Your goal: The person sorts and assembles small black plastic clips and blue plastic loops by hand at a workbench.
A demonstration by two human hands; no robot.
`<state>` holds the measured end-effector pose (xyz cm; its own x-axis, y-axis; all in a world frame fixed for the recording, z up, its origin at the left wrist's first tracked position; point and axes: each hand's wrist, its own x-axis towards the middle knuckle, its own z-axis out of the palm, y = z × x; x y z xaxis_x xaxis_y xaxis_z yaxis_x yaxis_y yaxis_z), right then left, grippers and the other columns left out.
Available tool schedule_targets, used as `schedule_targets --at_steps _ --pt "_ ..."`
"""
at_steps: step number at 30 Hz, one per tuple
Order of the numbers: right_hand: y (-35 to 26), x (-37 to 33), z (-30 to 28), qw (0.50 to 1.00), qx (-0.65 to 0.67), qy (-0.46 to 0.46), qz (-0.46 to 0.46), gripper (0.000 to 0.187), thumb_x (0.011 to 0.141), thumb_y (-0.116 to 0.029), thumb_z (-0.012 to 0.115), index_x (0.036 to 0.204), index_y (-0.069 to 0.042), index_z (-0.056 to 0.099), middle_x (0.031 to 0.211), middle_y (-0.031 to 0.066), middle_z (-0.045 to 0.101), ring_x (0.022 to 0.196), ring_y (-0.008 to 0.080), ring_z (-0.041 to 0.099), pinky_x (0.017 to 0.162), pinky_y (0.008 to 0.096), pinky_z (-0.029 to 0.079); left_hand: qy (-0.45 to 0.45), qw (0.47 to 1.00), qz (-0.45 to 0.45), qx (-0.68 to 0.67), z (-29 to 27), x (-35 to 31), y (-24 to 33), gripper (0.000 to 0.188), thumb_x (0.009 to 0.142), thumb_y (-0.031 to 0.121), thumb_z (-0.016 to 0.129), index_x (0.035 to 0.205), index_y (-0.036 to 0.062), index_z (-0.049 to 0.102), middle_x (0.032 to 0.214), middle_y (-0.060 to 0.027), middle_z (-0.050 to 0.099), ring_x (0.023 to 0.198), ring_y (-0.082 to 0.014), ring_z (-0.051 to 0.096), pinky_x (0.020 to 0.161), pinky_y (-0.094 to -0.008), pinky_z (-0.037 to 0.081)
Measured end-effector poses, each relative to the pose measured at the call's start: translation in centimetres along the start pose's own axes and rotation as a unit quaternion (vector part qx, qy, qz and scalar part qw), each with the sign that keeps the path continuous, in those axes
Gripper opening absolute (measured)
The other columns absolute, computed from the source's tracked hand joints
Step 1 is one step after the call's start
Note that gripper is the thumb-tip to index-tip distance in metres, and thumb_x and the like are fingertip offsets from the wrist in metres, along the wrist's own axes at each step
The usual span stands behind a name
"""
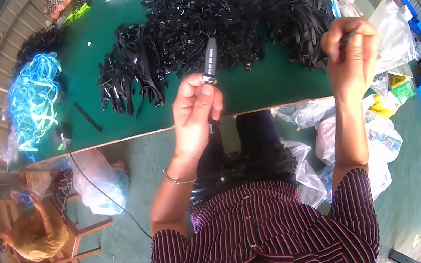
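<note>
My left hand [196, 108] is raised before the near edge of the table, thumb and fingers pinching a dark flat tapered piece [210, 59]. That piece points upward, carries pale print and has a shiny metal-looking fitting at its lower end; its exact kind I cannot make out. At the upper right my right hand [352, 57] is closed, with the fingers curled in against the thumb. A bit of something dark shows at its fingertips, too small to name. Behind both hands spreads a heap of black straps [198, 16] with small shiny fittings.
The green table [76, 91] also bears a smaller bundle of black straps [132, 67] and tangled blue cords [33, 103]. Plastic bags [327, 125] crowd its right end. A black cable [101, 194] droops off the left edge. Two other people sit at the left.
</note>
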<state>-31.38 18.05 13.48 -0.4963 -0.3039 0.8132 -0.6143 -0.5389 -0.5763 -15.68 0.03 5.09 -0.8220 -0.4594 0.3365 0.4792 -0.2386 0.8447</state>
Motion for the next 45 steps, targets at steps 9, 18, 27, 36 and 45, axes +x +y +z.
schedule_targets --at_steps 9,18,27,36,45 --pt "2.0 -9.5 3.6 0.889 0.186 -0.017 0.418 0.018 0.089 -0.018 0.055 0.095 -0.002 0.058 0.061 -0.0056 0.041 0.046 0.0031 0.028 0.044 0.0192 0.023 -0.095 0.988 -0.087 0.082 4.1 -2.8 -4.8 0.011 0.091 0.009 0.047 0.1 0.0037 0.05 0.067 -0.0002 0.052 0.053 -0.0027 0.044 0.047 -0.0161 0.036" --pt "2.2 -10.8 2.2 0.977 0.095 -0.017 0.188 0.025 0.095 -0.027 0.042 0.091 -0.005 0.053 0.067 0.0043 0.051 0.061 0.0139 0.048 0.055 0.027 0.039 -0.049 0.892 0.099 0.439 -0.1 3.2 -7.7 0.016 0.077 0.009 0.063 0.093 0.0055 0.059 0.086 -0.0065 0.058 0.081 -0.0201 0.055 0.071 -0.0303 0.045" --pt "-0.9 -10.8 2.9 0.841 0.231 0.032 0.488 0.019 0.094 -0.023 0.043 0.1 -0.005 0.048 0.062 0.0021 0.041 0.05 0.0077 0.034 0.046 0.0212 0.028 -0.076 0.614 0.17 0.767 -3.0 8.0 -10.3 0.026 0.069 0.016 0.066 0.095 0.0128 0.063 0.099 -0.003 0.056 0.094 -0.0231 0.052 0.076 -0.0402 0.041" --pt "0.5 -12.4 4.0 0.855 0.215 -0.007 0.472 0.01 0.091 -0.01 0.045 0.098 -0.004 0.049 0.067 0.0008 0.043 0.055 0.0073 0.036 0.05 0.0211 0.029 -0.054 0.637 0.155 0.753 -3.5 7.5 -9.8 0.021 0.073 0.015 0.064 0.094 0.0139 0.064 0.092 -0.0013 0.059 0.094 -0.0223 0.052 0.078 -0.0396 0.04" --pt "1.1 -12.7 5.4 0.876 0.095 -0.017 0.472 0.009 0.091 -0.012 0.047 0.097 -0.006 0.052 0.066 -0.0009 0.047 0.056 0.0064 0.042 0.05 0.0189 0.033 0.063 0.987 -0.028 0.142 -3.3 4.5 -7.1 0.02 0.096 0.02 0.039 0.103 0.0057 0.051 0.076 -0.0057 0.058 0.064 -0.0129 0.055 0.059 -0.0261 0.047"
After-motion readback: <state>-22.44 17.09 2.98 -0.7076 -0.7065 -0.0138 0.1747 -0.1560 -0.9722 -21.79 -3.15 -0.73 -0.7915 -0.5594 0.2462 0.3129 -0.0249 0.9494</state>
